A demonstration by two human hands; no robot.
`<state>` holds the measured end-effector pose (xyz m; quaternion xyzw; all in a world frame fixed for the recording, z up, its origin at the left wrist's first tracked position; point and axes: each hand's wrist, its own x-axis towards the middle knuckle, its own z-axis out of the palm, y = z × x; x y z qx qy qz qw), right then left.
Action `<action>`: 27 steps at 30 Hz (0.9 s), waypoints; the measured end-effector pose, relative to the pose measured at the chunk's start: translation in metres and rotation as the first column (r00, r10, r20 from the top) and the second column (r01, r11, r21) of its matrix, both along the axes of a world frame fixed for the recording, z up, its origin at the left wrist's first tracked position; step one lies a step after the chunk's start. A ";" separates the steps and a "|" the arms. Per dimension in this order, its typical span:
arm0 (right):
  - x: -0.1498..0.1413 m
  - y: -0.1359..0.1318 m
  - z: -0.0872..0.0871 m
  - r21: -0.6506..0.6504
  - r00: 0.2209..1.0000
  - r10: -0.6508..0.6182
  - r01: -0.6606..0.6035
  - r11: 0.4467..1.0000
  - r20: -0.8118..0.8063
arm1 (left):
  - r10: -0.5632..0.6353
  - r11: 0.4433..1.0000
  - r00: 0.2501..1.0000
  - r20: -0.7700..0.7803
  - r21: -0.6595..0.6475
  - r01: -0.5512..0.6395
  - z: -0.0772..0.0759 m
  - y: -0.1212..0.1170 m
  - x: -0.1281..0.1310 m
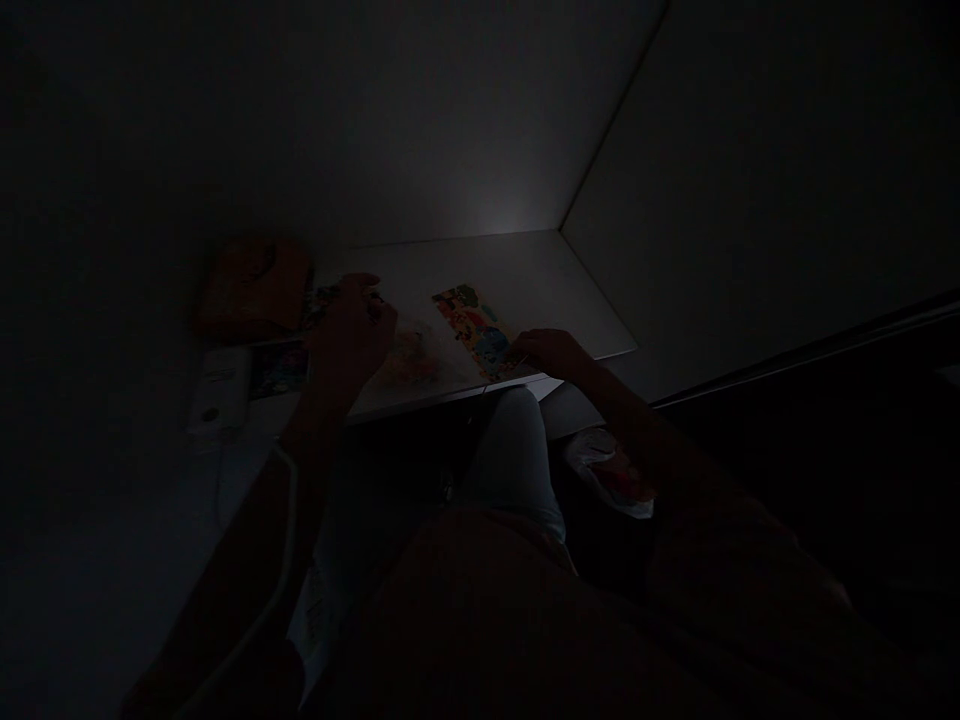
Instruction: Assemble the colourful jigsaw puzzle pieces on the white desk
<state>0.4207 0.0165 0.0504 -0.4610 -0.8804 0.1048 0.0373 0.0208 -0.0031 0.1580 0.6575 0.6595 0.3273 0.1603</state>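
The scene is very dark. My left hand point(351, 325) is raised over a small white table point(540, 290), its fingers curled around something small and dark that I cannot make out. My right hand point(551, 352) rests at the table's near edge, fingers closed on the lower end of a colourful strip of joined puzzle pieces point(476, 328). A pale pile of loose pieces point(409, 365) lies between my hands.
An orange-brown box or bag point(255, 290) stands at the table's left. Below it lie a white device with a cable point(217, 390) and a dark printed sheet point(279, 368). A plastic bag point(611, 470) sits on the floor by my right knee. White walls enclose the corner.
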 end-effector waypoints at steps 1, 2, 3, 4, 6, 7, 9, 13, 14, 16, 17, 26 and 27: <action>0.000 0.003 0.002 -0.006 1.000 -0.005 0.005 1.000 0.004 | -0.005 1.000 1.000 0.003 -0.002 0.005 0.000 0.000 0.000; -0.001 0.005 0.003 -0.011 1.000 -0.020 0.020 1.000 0.013 | -0.005 1.000 1.000 0.008 -0.006 0.005 0.000 -0.001 0.001; -0.003 0.007 0.003 -0.016 0.999 -0.041 0.041 0.999 0.020 | -0.005 1.000 1.000 0.016 -0.010 0.005 0.001 -0.002 0.002; -0.004 0.009 0.001 -0.021 0.998 -0.067 0.067 0.998 0.017 | -0.006 1.000 1.000 0.024 -0.017 0.007 0.003 -0.003 0.003; -0.007 0.012 -0.001 -0.034 0.992 -0.124 0.123 0.992 -0.027 | -0.006 0.999 0.999 0.038 -0.040 0.008 0.007 -0.005 0.006; -0.008 0.013 -0.002 -0.046 0.986 -0.153 0.150 0.988 -0.065 | -0.004 0.999 0.999 0.041 -0.050 0.006 0.010 -0.006 0.007; -0.012 0.014 0.002 -0.083 0.963 -0.208 0.196 0.977 -0.170 | 0.001 0.998 0.999 0.033 -0.060 0.001 0.014 -0.005 0.008; -0.029 0.012 0.032 -0.160 0.864 -0.296 0.251 0.955 -0.408 | -0.040 0.998 0.999 -0.009 -0.057 0.040 0.018 0.003 0.005; -0.037 0.011 0.042 -0.173 0.853 -0.285 0.232 0.957 -0.437 | -0.055 0.997 0.998 -0.020 -0.064 0.054 0.018 0.006 0.004; -0.057 0.010 0.064 -0.192 0.886 -0.197 0.126 0.973 -0.419 | -0.077 0.995 0.996 -0.041 -0.072 0.074 0.018 0.010 0.003; -0.070 0.011 0.074 -0.204 0.918 -0.129 0.054 0.978 -0.376 | -0.085 0.994 0.995 -0.051 -0.076 0.081 0.018 0.010 0.003; -0.174 0.064 0.090 -0.227 0.997 0.069 -0.074 0.971 -0.029 | -0.262 0.955 0.962 -0.074 -0.164 0.247 0.022 0.006 -0.001; -0.174 0.069 0.088 -0.223 0.999 0.039 -0.044 0.974 -0.023 | -0.286 0.947 0.954 -0.093 -0.180 0.266 0.021 0.005 -0.005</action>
